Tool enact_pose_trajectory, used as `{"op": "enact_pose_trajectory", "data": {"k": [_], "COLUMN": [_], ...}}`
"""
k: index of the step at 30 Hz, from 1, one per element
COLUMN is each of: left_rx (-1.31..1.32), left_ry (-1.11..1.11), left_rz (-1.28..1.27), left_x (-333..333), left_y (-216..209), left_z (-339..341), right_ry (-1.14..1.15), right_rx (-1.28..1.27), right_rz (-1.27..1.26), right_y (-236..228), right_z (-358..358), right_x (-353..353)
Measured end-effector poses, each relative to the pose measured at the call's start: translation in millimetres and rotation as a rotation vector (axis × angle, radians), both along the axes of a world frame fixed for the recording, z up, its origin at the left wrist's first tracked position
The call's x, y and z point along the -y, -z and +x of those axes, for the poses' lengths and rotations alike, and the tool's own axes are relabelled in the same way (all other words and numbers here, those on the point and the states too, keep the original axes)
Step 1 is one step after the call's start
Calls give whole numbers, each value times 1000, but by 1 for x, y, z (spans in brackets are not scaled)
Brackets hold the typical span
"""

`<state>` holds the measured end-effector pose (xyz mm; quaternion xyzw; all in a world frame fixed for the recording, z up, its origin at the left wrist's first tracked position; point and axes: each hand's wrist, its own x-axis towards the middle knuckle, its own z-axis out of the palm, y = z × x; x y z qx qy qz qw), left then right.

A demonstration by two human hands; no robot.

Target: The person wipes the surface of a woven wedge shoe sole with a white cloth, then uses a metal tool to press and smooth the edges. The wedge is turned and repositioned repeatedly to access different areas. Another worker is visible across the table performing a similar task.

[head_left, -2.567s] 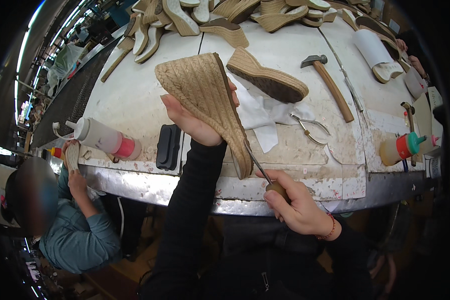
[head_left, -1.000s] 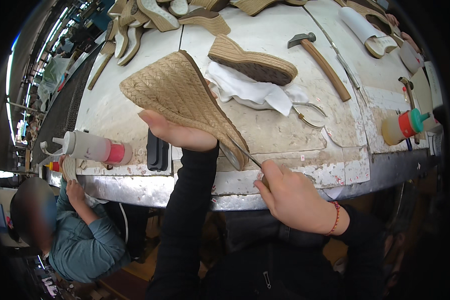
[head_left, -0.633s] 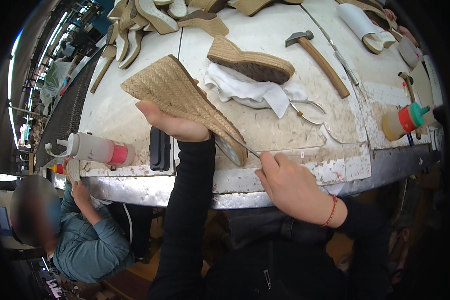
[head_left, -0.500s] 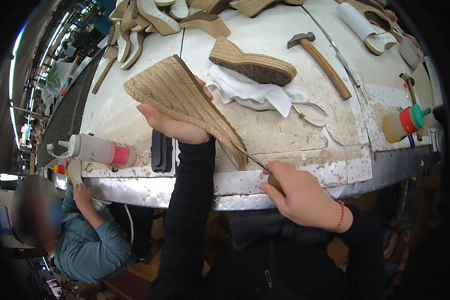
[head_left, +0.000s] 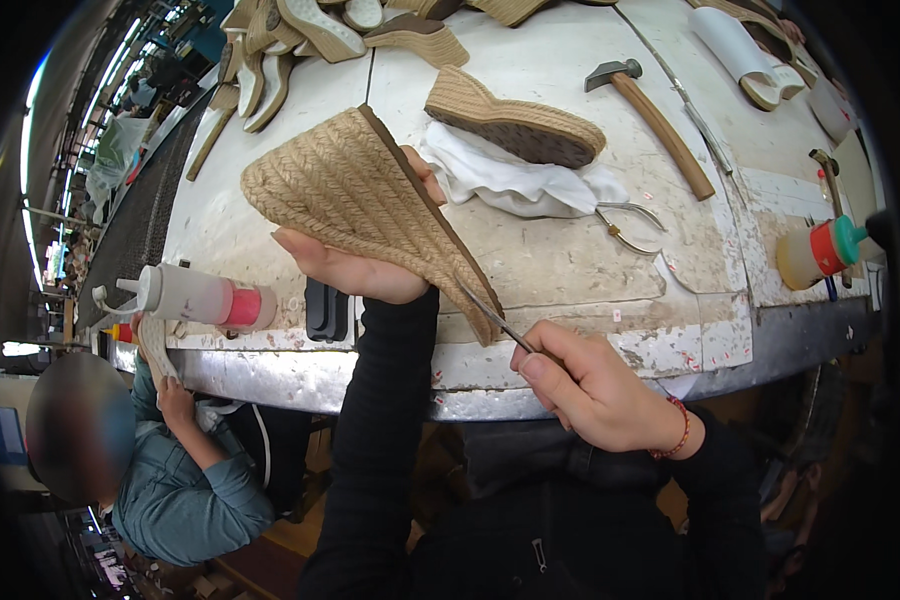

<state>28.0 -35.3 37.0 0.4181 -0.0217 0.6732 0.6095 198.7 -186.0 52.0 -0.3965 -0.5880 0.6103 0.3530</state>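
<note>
My left hand (head_left: 355,272) is wrapped around a wedge shoe sole (head_left: 340,185) covered in braided tan rope, holding it tilted above the table. Its thick heel end points up and left, its thin toe end down and right. A slim metal hand tool (head_left: 511,333) is gripped in my right hand (head_left: 595,390), and its tip touches the rope near the toe end. My fingers hide most of its handle. Beyond lies a second wedge sole (head_left: 520,125), dark underside showing, partly on a white cloth (head_left: 505,182). Metal pincers (head_left: 630,228) poke out beside the cloth.
Several wedge soles (head_left: 315,30) are heaped at the far left. A hammer (head_left: 660,130) lies to the right. Glue bottles stand or lie at both sides: a white one (head_left: 205,297) and a green-capped one (head_left: 820,248). A co-worker (head_left: 185,480) sits at left, holding a sole.
My right hand has shifted its grip, and the tool's tip now presses on the rope side near the toe. The sole has turned slightly, showing more of its braided side.
</note>
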Motion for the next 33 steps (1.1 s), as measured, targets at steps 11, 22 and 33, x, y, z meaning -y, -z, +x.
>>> {"op": "enact_pose_trajectory", "data": {"k": [11,22,33], "left_rx": [-22,-19,-223], "left_ry": [-96,-358,-743], "left_rz": [-42,-168,-306], "left_x": [3,15,27], "left_y": [-2,-10,-15], "left_z": [4,17,24], "right_ry": [55,-27,74], "right_rx": [238,316,719], "right_rz": [243,128,354], "right_y": [-1,-15,-8], "right_z": [0,9,6], "right_x": [-2,-6,6]}}
